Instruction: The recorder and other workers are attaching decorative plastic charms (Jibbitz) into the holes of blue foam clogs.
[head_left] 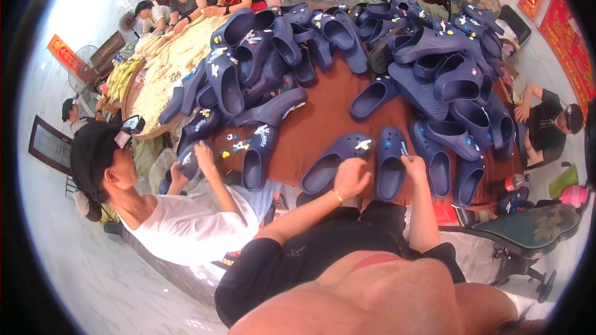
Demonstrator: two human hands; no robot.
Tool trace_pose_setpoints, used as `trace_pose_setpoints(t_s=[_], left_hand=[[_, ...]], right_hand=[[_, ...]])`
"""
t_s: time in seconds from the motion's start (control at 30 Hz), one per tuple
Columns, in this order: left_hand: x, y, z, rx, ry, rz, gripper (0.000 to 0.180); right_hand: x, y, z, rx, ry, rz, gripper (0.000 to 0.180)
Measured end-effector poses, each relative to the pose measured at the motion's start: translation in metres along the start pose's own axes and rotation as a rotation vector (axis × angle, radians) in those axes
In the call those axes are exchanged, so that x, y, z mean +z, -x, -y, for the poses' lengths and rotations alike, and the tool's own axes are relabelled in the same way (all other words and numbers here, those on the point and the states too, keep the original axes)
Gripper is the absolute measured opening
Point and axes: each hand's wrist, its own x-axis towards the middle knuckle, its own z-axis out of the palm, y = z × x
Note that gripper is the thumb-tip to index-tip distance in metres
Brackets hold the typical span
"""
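Bending over the near edge of the table, the person works with both bare hands above a brown cloth (316, 127), and from where I stand two navy clogs lie side by side in front of them. The left hand (352, 178) is over the near right side of the left clog (320, 175), whose top carries a white charm (362, 144); I cannot tell whether those fingers touch it, though they look loosely bent. A thin bracelet (337, 195) circles that wrist. The right hand (414, 166) has its fingers drawn narrow at the right edge of the right clog (390, 170), and I cannot tell what, if anything, is pinched between them.

Beyond, a large heap of clogs (444, 74) covers the far right of the table, and another heap (254, 56) lies to the far left. A few small charms (238, 145) rest on the cloth at the left. Close by on the left, a co-worker in a white top (192, 226) holds a clog in both hands. Farther left, several people (190, 3) sit around a mound of pale pieces (186, 56), while on the right another person in dark clothes (549, 127) is beside the table
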Motion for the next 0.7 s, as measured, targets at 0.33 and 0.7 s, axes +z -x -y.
trace_pose_setpoints(t_s=[0.33,0.7], left_hand=[[0.05,-0.011,-0.021,0.104,-0.172,0.622,0.068],[0.05,-0.016,-0.025,0.153,-0.262,0.648,0.07]], right_hand=[[0.003,-0.021,-0.007,0.254,-0.617,0.221,0.025],[0.0,-0.031,0.001,0.249,-0.357,0.143,0.023]])
